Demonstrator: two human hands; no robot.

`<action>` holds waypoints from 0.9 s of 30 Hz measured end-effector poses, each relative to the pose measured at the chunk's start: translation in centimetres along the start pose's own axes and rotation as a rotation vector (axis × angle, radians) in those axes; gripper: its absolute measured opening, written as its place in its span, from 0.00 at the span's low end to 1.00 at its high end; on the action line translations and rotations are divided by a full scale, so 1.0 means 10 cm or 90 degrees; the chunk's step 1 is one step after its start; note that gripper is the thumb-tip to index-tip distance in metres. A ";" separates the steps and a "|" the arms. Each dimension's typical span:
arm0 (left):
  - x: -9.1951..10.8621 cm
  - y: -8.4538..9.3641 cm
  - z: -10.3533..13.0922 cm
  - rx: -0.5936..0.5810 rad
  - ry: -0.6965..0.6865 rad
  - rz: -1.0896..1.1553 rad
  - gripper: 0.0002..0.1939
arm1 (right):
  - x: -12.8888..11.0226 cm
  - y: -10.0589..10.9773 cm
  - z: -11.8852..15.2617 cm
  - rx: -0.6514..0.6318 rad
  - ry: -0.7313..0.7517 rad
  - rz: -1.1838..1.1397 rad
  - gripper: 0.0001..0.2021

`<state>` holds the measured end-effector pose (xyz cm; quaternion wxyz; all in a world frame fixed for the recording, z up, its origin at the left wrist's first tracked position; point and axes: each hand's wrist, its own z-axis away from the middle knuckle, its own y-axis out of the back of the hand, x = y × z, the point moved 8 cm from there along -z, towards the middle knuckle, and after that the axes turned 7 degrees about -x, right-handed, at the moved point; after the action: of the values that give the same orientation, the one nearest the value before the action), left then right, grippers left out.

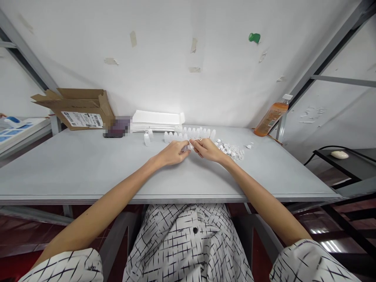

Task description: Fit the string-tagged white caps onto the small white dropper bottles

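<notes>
Between both hands, just above the table, is a small translucent plastic bottle (185,148), tilted sideways and partly covered by fingers. My left hand (174,153) is closed around its body. At the bottle's white end, apparently a cap, the fingers of my right hand (207,149) are pinched together. Behind the hands, several similar small bottles (201,132) stand upright in rows. Two more bottles (147,139) are set apart to the left. Beside my right hand lies a loose pile of small white caps and rings (232,151).
A grey table (88,168) spans the front. At the back left are an open cardboard box (80,107), a dark phone-like object (116,129) and a stack of white sheets or flat boxes (155,120). An orange drink bottle (270,117) leans at the back right.
</notes>
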<state>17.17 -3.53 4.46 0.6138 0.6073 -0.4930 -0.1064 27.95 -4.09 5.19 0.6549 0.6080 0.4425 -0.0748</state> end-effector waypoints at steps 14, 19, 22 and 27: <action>-0.08 0.00 -0.01 -0.017 0.040 0.033 0.23 | -0.02 0.16 0.05 0.024 -0.006 -0.011 0.27; -0.12 0.02 -0.01 -0.008 0.048 0.023 0.20 | -0.01 0.17 0.07 -0.003 0.012 -0.073 0.16; -0.09 0.01 -0.01 -0.012 0.044 0.007 0.16 | 0.03 0.12 0.05 -0.019 0.002 -0.101 0.13; -0.01 0.01 0.00 -0.012 0.014 0.000 0.11 | 0.08 0.04 0.03 -0.041 -0.033 -0.142 0.15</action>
<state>17.07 -3.46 4.51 0.6249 0.6028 -0.4851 -0.1040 28.81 -3.89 4.96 0.6731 0.5316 0.4921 -0.1487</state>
